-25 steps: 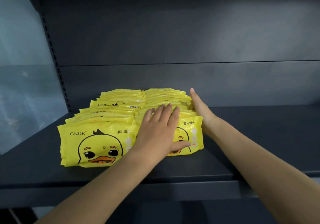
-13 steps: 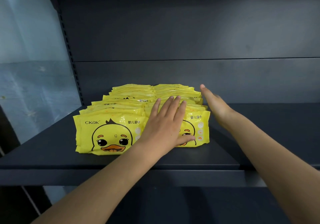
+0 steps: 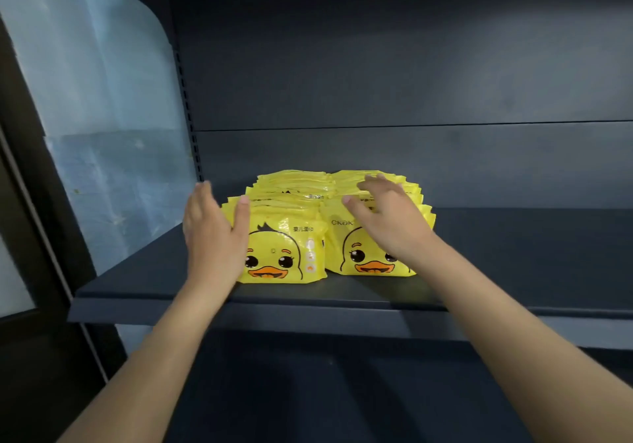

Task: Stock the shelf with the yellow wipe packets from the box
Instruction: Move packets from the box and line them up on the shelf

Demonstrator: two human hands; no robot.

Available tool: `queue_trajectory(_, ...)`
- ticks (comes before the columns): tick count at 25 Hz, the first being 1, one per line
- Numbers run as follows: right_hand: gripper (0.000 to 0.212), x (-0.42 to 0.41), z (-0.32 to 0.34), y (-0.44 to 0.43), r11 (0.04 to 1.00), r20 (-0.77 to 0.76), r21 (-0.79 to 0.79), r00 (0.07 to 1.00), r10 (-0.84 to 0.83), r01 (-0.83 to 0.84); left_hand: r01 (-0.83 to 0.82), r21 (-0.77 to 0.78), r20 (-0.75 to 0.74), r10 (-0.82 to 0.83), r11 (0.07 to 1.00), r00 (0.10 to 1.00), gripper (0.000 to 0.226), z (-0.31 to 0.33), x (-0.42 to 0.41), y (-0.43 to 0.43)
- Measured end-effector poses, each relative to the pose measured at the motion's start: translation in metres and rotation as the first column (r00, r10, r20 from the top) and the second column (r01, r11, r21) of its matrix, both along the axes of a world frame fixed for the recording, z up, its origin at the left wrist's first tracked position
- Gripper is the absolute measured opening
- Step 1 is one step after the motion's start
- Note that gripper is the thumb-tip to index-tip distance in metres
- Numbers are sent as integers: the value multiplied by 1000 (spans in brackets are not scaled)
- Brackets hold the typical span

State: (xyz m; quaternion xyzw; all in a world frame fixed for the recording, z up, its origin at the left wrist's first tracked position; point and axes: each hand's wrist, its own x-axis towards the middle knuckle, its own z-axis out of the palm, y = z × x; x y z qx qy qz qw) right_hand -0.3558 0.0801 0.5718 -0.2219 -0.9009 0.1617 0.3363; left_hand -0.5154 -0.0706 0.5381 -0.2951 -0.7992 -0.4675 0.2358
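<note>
On the dark shelf, toward its left end and near the front lip, the yellow wipe packets stand in two rows side by side, the rows touching and running back toward the rear wall. Each row is a file of packets leaning one behind another, and the front packet of each shows a cartoon duck face with an orange bill; the right one also carries the letters CKAK at its upper left. From where I stand, the person's left hand is set on edge against the left flank of the left row, fingers straight and together, pointing toward the back, palm flat against the packets. Its thumb lies over the upper left corner of the front packet. The right hand is over the top of the right row with its fingers spread and only loosely bent, palm down, covering part of the front packet's duck. It is a bit blurred, and I cannot tell whether the fingertips actually touch the packets or sit just above them; it is not pinching anything. Both forearms reach in bare from below, across the shelf's front edge. Behind the rows rises a dark back panel with a horizontal seam across it. At the left, a slotted upright runs down beside a pale, translucent side panel with a rounded top corner.
</note>
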Motion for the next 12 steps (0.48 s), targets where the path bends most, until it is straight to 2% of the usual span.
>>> queue_trajectory(3, 72, -30, -4, -29, 998, 116, 55, 993, 28, -34, 108, 29, 288, -112, 994, 951, 72, -10, -37, -14)
queue_trajectory(5, 93, -49, -11, -42, 990, 248, 142, 968, -30, -6, 211, 83, 469, -225, 974, 854, 75, -11, -56, -14)
queue_trajectory(7, 106, -63, -22, -46, 959, 346, 279, 927, -147, 48, 295, 185, 610, -345, 937, 713, 81, -11, -69, -7)
queue_trajectory(9, 110, -69, -33, -47, 919, 358, 384, 902, -241, 93, 332, 289, 684, -436, 898, 585, 83, -14, -76, -1)
queue_trajectory(12, 110, -73, -38, -45, 899, 328, 419, 903, -278, 124, 427, 334, 691, -526, 840, 496, 75, -17, -78, 4)
